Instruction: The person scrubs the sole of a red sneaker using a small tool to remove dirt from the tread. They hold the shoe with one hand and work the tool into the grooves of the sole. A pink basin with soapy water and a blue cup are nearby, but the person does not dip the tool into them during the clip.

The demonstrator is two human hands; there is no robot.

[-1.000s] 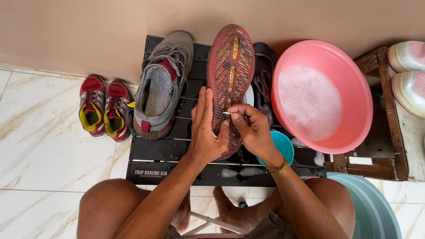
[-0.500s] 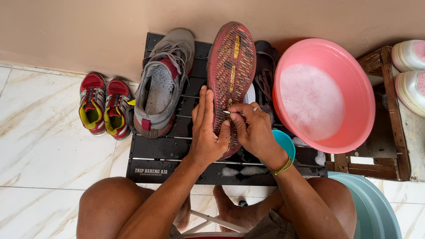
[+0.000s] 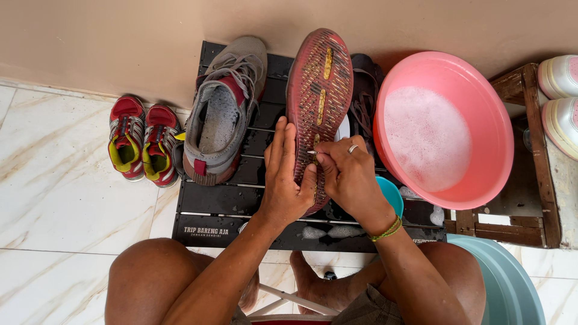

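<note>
In the head view, little is changing from the frames a second and half a second back: the upturned shoe (image 3: 319, 102) is staying propped sole-up at the upper middle of the frame, and both hands are keeping their places on it, so the picking at the tread looks to be going on at the same spot.

The left hand (image 3: 288, 180) is lying flat and open against the left edge of the red sole, fingers stretched upward and the thumb hooking round the heel end, steadying it. The right hand (image 3: 346, 174) is pinched narrow, its fingertips closing on a thin pointed tool (image 3: 312, 153) whose tip is touching the tread near the sole's lower middle.

The shoe is resting on a black slatted mat (image 3: 211, 204). A grey sneaker (image 3: 223, 120) is lying just left of it, a pink basin (image 3: 442, 129) of suds is sitting at the right, and small red shoes (image 3: 139, 144) are standing on the tiles at the left.
</note>
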